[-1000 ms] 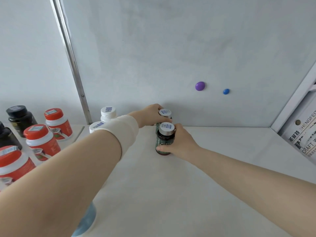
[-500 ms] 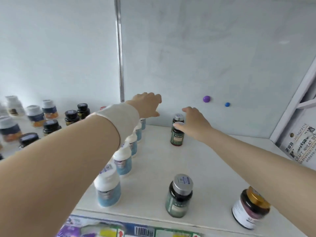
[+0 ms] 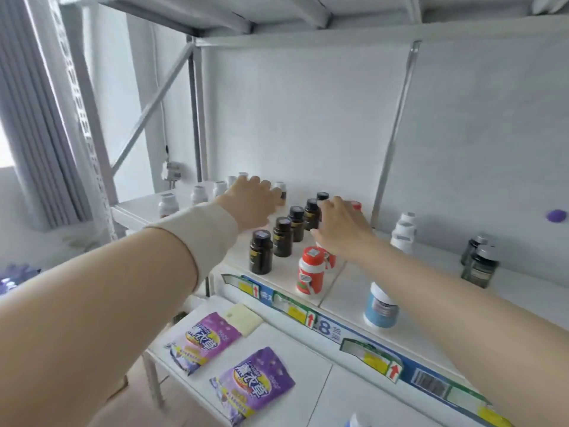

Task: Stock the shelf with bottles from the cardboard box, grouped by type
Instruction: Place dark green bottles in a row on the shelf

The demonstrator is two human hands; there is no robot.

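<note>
— How's the shelf [image 3: 529, 288] looking?
— Filling up, every bottle upright. Both arms reach over it. The left hand [image 3: 249, 200] lies flat with its fingers straight, gripping nothing, over the white bottles [image 3: 198, 194] at the back left. The right hand [image 3: 338, 229] is loose too, fingers spread and palm down above the red-cap bottles [image 3: 310, 269]. I cannot tell whether it touches them.
— Counts, then?
— On the lower board [image 3: 308, 365] there are two purple pouches [image 3: 252, 385] (lying flat) and one cream card [image 3: 244, 315]. Up on the shelf I see three blue-label bottles [image 3: 380, 305], one at the front edge and two past the right forearm. Three red-caps show: one in front, one half under the wrist, one cap beyond the fingertips. Five dark bottles [image 3: 261, 255] stand in a slanting file between the hands. Two green bottles [image 3: 480, 266] with silver caps stand well apart on the right. There are at least five white ones, and the left hand hides some.
— Anything smaller?
— One purple magnet [image 3: 556, 215] on the back panel [image 3: 308, 118].
</note>
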